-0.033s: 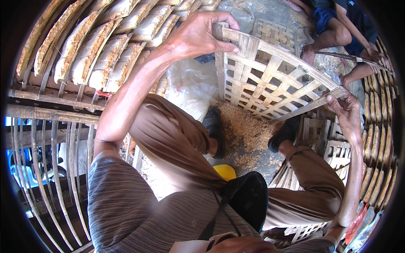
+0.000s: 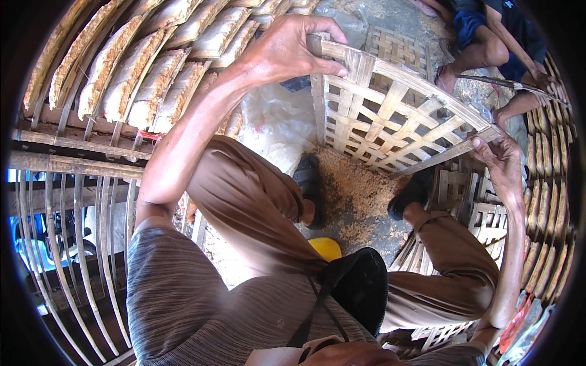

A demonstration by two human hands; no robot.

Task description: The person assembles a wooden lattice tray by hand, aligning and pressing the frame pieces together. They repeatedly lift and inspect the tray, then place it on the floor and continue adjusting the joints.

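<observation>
A woven bamboo tray (image 2: pixel 390 119) with a wooden frame stands tilted on edge between my hands, above the floor in front of my feet. My left hand (image 2: pixel 293 52) grips its upper left corner, thumb on the near face and fingers curled over the edge. At the lower right corner, my right hand (image 2: pixel 499 161) pinches the frame, its thumb on the near side and its fingers partly hidden behind. Through the open weave I see darker gaps and the ground behind.
Racks of trays bearing pale, crumbly-edged slabs (image 2: pixel 140 79) rise at the left, above bamboo slats (image 2: pixel 73 244). More stacked trays (image 2: pixel 540 207) line the right. Crumbs (image 2: pixel 354 189) cover the floor beside a yellow object (image 2: pixel 325 249). Another person (image 2: pixel 488 49) sits at the upper right.
</observation>
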